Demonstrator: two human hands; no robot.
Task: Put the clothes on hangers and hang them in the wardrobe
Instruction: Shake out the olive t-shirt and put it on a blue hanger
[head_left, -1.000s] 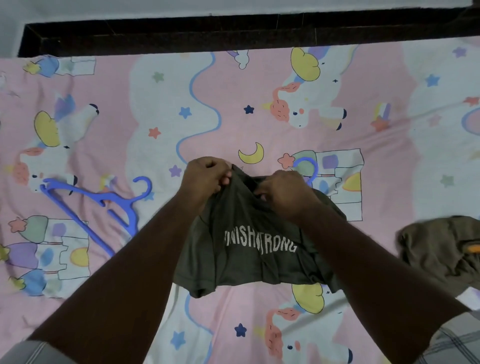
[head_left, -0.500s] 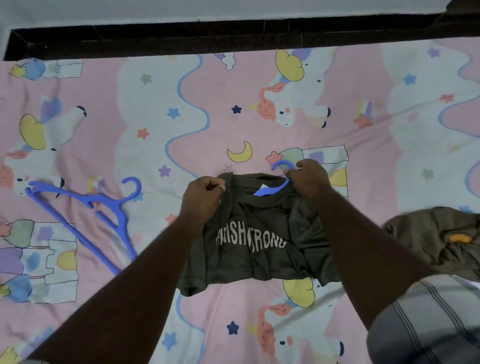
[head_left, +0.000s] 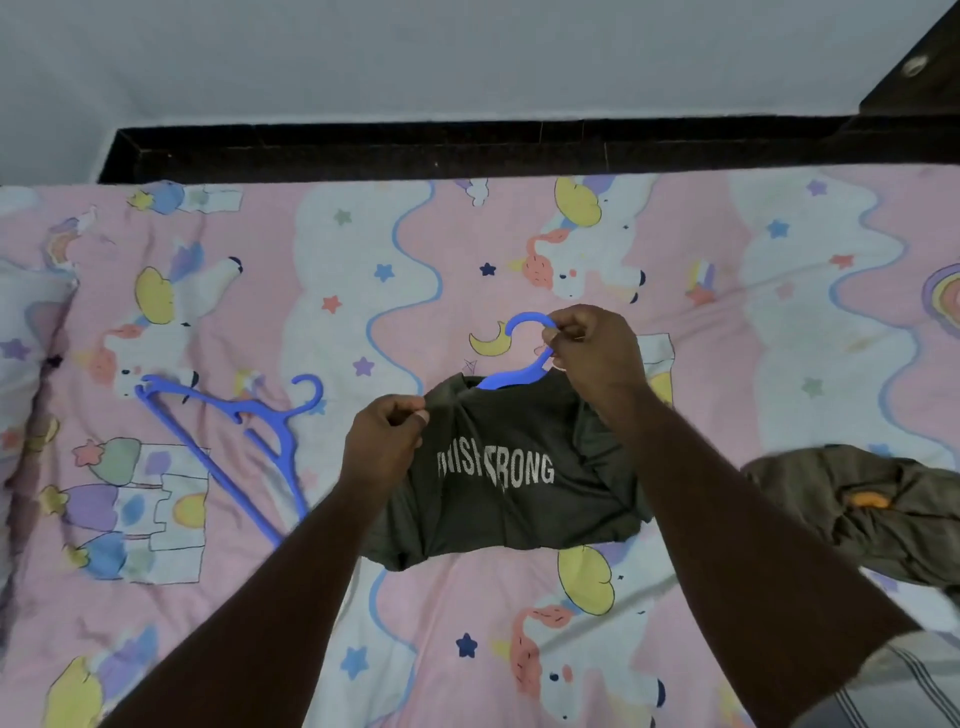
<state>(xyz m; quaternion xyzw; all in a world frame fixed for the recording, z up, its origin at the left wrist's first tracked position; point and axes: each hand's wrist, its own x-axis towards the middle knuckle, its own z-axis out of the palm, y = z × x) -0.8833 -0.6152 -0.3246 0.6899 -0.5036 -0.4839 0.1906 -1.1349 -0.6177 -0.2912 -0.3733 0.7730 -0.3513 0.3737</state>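
While it lies rumpled at centre frame, shirt: soft dark olive T-shirt (head_left: 514, 478) with cracked white lettering, on the pink printed bedsheet (head_left: 727, 322).
Left hand (head_left: 384, 447): pinches the shirt's left shoulder.
Right hand (head_left: 592, 353): fingers curled round the neck of a smooth blue plastic hanger (head_left: 511, 376) inside the collar.
Spare hanger (head_left: 234, 436): centre left, same plastic.
Second garment (head_left: 852, 509): olive, crumpled, right edge.

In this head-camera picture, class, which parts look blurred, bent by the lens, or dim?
Head view: light is even and dull with no glare; the bed frame bows from wide-angle distortion; the forearms smear near the bottom edge; the white print on the dark T-shirt is soft and partly hidden.
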